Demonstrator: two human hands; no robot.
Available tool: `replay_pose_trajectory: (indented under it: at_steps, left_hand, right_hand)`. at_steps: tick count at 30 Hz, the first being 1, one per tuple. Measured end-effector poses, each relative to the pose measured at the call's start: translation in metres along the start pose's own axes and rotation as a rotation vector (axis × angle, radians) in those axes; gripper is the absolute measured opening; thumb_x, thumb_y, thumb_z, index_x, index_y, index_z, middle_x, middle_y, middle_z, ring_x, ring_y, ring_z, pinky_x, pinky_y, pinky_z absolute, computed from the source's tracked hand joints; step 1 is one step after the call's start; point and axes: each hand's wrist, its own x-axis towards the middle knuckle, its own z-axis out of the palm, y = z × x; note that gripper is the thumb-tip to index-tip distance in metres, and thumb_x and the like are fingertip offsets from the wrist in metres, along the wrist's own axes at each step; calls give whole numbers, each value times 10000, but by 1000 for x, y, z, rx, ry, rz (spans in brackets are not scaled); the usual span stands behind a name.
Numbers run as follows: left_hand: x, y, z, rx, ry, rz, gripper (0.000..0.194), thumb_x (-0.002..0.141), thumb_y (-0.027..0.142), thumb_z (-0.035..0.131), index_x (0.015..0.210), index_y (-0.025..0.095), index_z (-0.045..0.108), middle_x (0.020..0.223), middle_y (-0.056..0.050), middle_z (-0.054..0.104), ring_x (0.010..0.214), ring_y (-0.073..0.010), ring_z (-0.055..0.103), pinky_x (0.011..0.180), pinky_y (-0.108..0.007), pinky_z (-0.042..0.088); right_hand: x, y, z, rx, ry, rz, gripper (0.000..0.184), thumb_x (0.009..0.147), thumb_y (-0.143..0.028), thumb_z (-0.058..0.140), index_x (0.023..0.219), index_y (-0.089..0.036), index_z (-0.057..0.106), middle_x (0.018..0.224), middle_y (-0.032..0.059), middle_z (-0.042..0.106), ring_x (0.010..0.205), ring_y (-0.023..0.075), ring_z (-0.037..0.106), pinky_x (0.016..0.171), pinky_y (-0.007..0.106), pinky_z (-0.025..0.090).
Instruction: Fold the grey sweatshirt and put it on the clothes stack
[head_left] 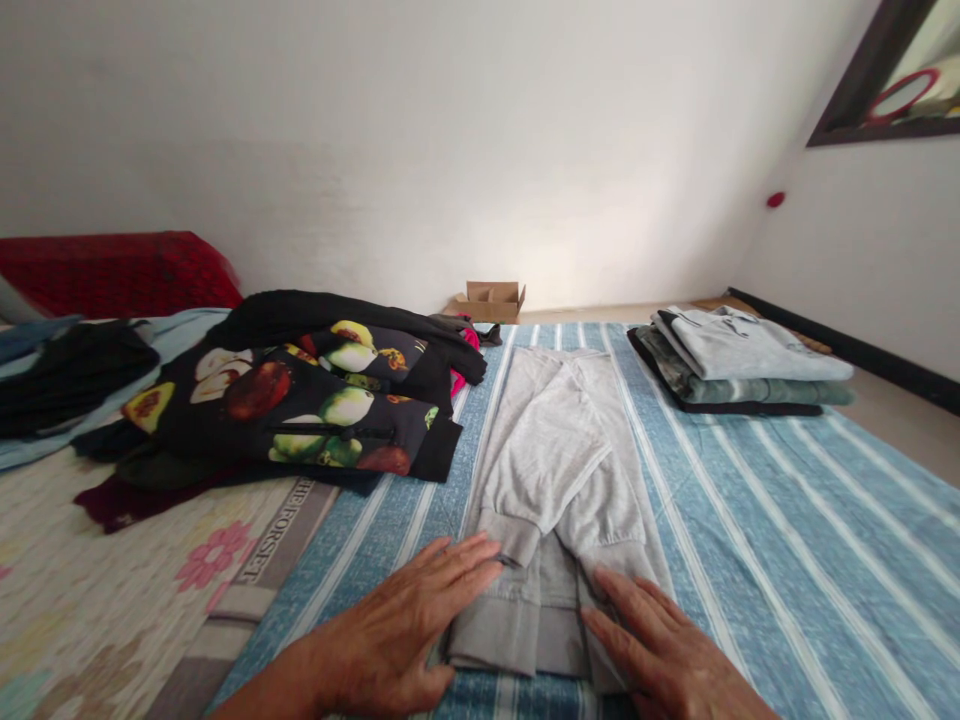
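A light grey sweatshirt lies in front of me in a long narrow strip, with both sleeves folded over its body. The cuffs and the ribbed hem point towards me. At the hem's left side, my left hand is stretched out flat, its fingertips by the left cuff. My right hand rests over the right cuff and the hem's right edge, fingers extended. Neither hand grips the cloth.
Blue striped sheet lies under the sweatshirt. Left of it is a heap of clothes with a fruit-print garment. A folded stack sits at the right. Behind stand a cardboard box and the wall. A floral mat lies at left.
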Motion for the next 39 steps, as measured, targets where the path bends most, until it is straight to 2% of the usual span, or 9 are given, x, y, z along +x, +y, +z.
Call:
replay_pose_trajectory:
  at_steps: [2, 5, 9, 13, 17, 21, 28, 32, 39]
  left_hand:
    - [-1, -2, -5, 23, -6, 1, 876, 664, 108, 523, 1464, 225, 187, 1549, -78, 194, 1408, -279, 180, 1127, -491, 208]
    - [1, -1, -9, 68, -27, 12, 916, 620, 61, 464, 1469, 220, 160, 1558, -73, 158, 1415, -263, 152, 1130, -482, 198]
    - [9, 6, -7, 143, -56, -2, 993, 562, 9, 422, 1477, 214, 97, 1567, -78, 99, 1426, -243, 93, 1135, -481, 190]
    - [16, 16, -1, 211, -90, -20, 1060, 529, -20, 412, 1482, 213, 11, 1571, -82, 60, 1430, -239, 43, 1132, -504, 187]
    - [19, 17, 5, 237, -108, 11, 1032, 510, -26, 433, 1472, 190, 127, 1560, -93, 145, 1428, -245, 84, 1138, -490, 187]
    - [18, 9, 9, 223, -39, 49, 936, 569, -28, 430, 1452, 196, 218, 1542, -89, 220, 1417, -245, 154, 1136, -479, 202]
    - [16, -14, 22, 209, 120, 119, 799, 680, 1, 409, 1444, 173, 249, 1499, -122, 315, 1380, -242, 277, 1110, -440, 286]
    - [21, -26, 27, 247, 236, 162, 653, 795, 35, 382, 1428, 158, 281, 1458, -135, 386, 1364, -238, 311, 1122, -451, 261]
    - [37, -40, 30, 281, 323, 180, 489, 906, 67, 330, 1386, 155, 360, 1417, -122, 452, 1362, -218, 317, 1133, -463, 236]
  right_hand:
    - [-1, 4, -9, 5, -26, -21, 506, 900, -363, 492, 1375, -196, 447, 1272, 143, 584, 1179, 249, 550, 868, 348, 524]
    - [-1, 5, -13, -27, 21, -38, 531, 906, -449, 476, 1367, -186, 460, 1228, 153, 613, 1139, 263, 579, 857, 359, 524]
    - [-3, -2, 0, -100, 45, -52, 510, 927, -427, 429, 1373, -179, 451, 1211, 180, 617, 1136, 290, 577, 838, 388, 527]
    - [-6, -13, 20, -153, 95, -27, 453, 956, -297, 333, 1379, -176, 439, 1200, 200, 614, 1134, 312, 573, 834, 431, 521]
    - [-8, -18, 29, -163, 111, 23, 461, 960, -303, 289, 1369, -162, 450, 1205, 198, 608, 1157, 322, 550, 850, 451, 509]
    - [-9, -18, 29, -136, 122, 46, 461, 960, -269, 265, 1370, -158, 445, 1225, 177, 601, 1178, 305, 532, 886, 453, 488]
    - [-10, -16, 29, -79, 111, 83, 474, 926, -199, 322, 1385, -116, 410, 1277, 166, 571, 1233, 292, 482, 949, 466, 454]
    - [-9, -12, 28, -34, 116, 72, 473, 936, -267, 346, 1378, -115, 418, 1271, 156, 579, 1224, 281, 492, 963, 456, 448]
    - [-2, -12, 26, -58, 161, 85, 453, 951, -244, 293, 1359, -124, 448, 1204, 134, 625, 1156, 255, 547, 944, 405, 450]
